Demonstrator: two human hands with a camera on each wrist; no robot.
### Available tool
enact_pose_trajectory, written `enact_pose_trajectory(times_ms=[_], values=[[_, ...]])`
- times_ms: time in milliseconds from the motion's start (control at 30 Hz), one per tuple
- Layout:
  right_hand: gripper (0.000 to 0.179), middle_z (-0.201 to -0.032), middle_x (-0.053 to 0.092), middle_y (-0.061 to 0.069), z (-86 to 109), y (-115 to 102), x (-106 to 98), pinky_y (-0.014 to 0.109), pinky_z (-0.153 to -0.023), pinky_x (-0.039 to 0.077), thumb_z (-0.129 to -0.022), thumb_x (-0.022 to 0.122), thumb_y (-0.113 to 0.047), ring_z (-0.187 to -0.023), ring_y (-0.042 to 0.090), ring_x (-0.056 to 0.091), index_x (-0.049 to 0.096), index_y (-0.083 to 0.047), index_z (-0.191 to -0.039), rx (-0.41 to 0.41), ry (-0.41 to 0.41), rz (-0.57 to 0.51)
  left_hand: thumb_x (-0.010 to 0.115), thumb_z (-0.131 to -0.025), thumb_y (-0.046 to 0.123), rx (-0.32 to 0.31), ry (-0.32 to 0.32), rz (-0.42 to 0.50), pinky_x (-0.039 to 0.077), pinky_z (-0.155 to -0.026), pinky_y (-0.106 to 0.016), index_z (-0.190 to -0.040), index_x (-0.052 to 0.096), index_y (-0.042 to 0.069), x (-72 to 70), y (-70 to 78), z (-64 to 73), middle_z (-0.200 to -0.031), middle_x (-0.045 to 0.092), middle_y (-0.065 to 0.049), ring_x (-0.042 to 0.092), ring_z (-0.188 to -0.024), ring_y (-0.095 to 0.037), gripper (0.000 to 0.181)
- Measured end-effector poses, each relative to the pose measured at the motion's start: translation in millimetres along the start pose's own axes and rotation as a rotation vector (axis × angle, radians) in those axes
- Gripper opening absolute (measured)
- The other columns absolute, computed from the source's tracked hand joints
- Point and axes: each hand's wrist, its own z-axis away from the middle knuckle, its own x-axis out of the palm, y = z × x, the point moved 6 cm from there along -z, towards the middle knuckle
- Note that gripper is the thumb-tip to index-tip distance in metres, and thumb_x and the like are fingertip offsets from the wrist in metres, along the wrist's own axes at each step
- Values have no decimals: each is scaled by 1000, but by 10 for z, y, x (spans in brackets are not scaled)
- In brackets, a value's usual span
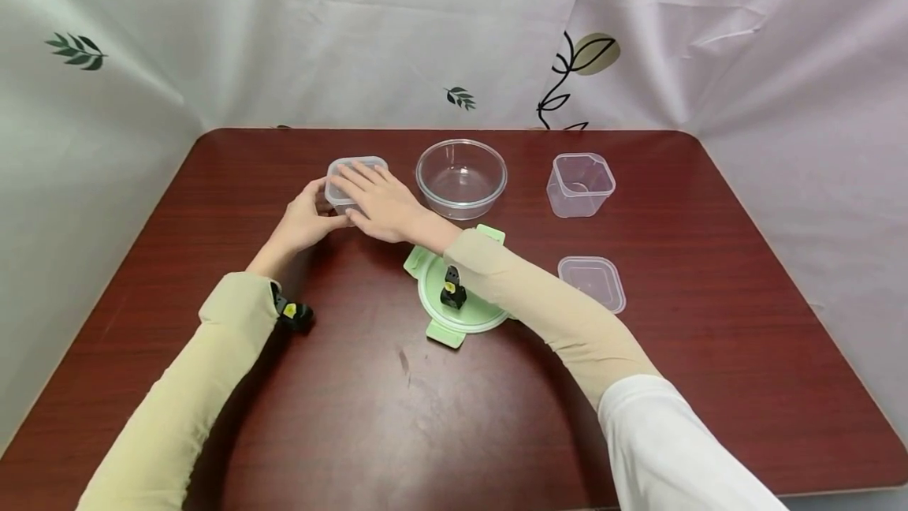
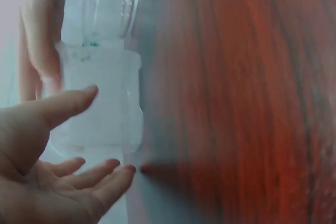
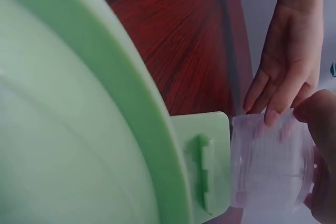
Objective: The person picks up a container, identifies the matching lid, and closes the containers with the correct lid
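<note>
A small clear plastic container [image 2: 107, 114] with a whitish lid [image 1: 339, 191] stands at the back left of the table. My left hand [image 1: 303, 221] holds it at its left side, thumb along the front and the other fingers round the side edge. Across the lid lies my right hand [image 1: 386, 207], its fingers straight and spread, the thumb reaching down near the front rim. In the right wrist view the container [image 3: 269, 161] shows side-on between both hands. Part of the lid is hidden under the right fingers.
Right of the container stands a round glass bowl [image 1: 461, 203]. A green round lid [image 1: 464, 322] with side clips lies beneath my right forearm. Farther right are an uncovered square plastic container [image 1: 578, 203] and its clear lid [image 1: 596, 282]. Patterned cloth [image 1: 397, 46] hangs behind the table.
</note>
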Motion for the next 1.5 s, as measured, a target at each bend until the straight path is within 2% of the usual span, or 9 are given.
enact_pose_trajectory(times_ms=[133, 300, 600, 767, 900, 1000, 1167, 1367, 1500], values=[[52, -156, 32, 0, 36, 5, -92, 37, -119, 23, -100, 43, -33, -145, 20, 26, 33, -22, -150, 24, 123, -24, 67, -89, 19, -47, 24, -3, 40, -105, -52, -152, 5, -4, 23, 57, 82, -142, 41, -33, 46, -130, -43, 91], [43, -144, 48, -2, 156, -6, -270, 34, -103, 40, -98, 47, -26, -132, 19, 41, 48, -21, -141, 39, 248, -42, 63, -90, 23, -138, 14, -13, 38, -108, -51, -151, 4, -7, 54, 121, 189, -140, 45, -32, 47, -130, -41, 90], [31, -119, 65, -6, 505, 23, -436, 27, -78, 48, -95, 50, -18, -102, 16, 54, 65, -22, -122, 62, 331, -102, 56, -93, 32, -219, -144, -143, 39, -105, -53, -148, 19, -11, 151, 250, 355, -139, 44, -33, 44, -129, -43, 79], [27, -109, 66, -7, 674, 41, -481, 25, -65, 49, -93, 55, -18, -93, 14, 53, 67, -23, -116, 82, 340, -155, 56, -93, 33, -200, -159, -212, 42, -101, -53, -143, 32, -10, 186, 302, 415, -135, 48, -33, 48, -125, -43, 70], [26, -102, 67, -7, 823, 59, -532, 26, -61, 48, -92, 57, -17, -88, 15, 53, 69, -23, -114, 82, 361, -151, 58, -91, 35, -174, -153, -315, 47, -85, -48, -126, 49, -9, 201, 358, 472, -116, 61, -27, 57, -105, -38, 57], [24, -96, 68, -7, 938, 107, -552, 28, -60, 48, -92, 58, -19, -85, 15, 52, 70, -22, -112, 82, 366, -151, 59, -91, 36, -151, -180, -364, 46, -87, -51, -128, 48, -10, 227, 409, 522, -114, 62, -27, 58, -104, -39, 60], [21, -97, 72, -8, 1121, 238, -550, 30, -66, 49, -92, 60, -19, -86, 15, 55, 71, -21, -109, 101, 355, -190, 58, -91, 34, -107, -208, -365, 40, -101, -57, -140, 38, -10, 287, 487, 575, -127, 58, -29, 53, -120, -43, 69], [25, -91, 69, -4, 1334, 400, -507, 33, -73, 48, -86, 72, -28, -89, 16, 59, 70, -19, -110, 158, 272, -342, 60, -91, 29, -33, -206, -326, 43, -99, -52, -136, 47, -7, 399, 595, 600, -122, 63, -26, 57, -117, -39, 59], [30, -90, 69, 0, 1489, 470, -488, 32, -73, 47, -81, 77, -29, -84, 18, 61, 70, -18, -108, 180, 271, -433, 61, -91, 27, -2, -207, -329, 44, -98, -51, -136, 48, -6, 486, 654, 625, -122, 64, -24, 58, -116, -38, 57]])
